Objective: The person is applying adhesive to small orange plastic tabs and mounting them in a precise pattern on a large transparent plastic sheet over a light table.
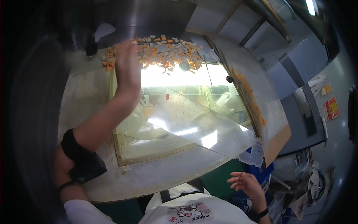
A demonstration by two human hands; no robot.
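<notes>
My left hand point(128, 71) reaches over the left part of a heap of small orange and white pieces point(171, 52) at the far edge of the work table. Its fingers are blurred and partly hidden, so any hold on a piece does not show. My right hand point(244, 183) is low at the right, off the table's near edge, fingers loosely bent and apart with nothing in them. Between the hands, a clear plastic sheet point(194, 115) with rows of small marks lies slantwise over a lit glass panel point(134, 149). One small red-orange mark shows near the sheet's upper corner.
A raised ledge point(257, 82) with a row of orange pieces bounds the table on the right. A smaller clear perforated plate point(253, 153) sits by the sheet's right corner. A dark lump point(229, 78) rests near the ledge. Bags and scraps point(309, 183) crowd the lower right.
</notes>
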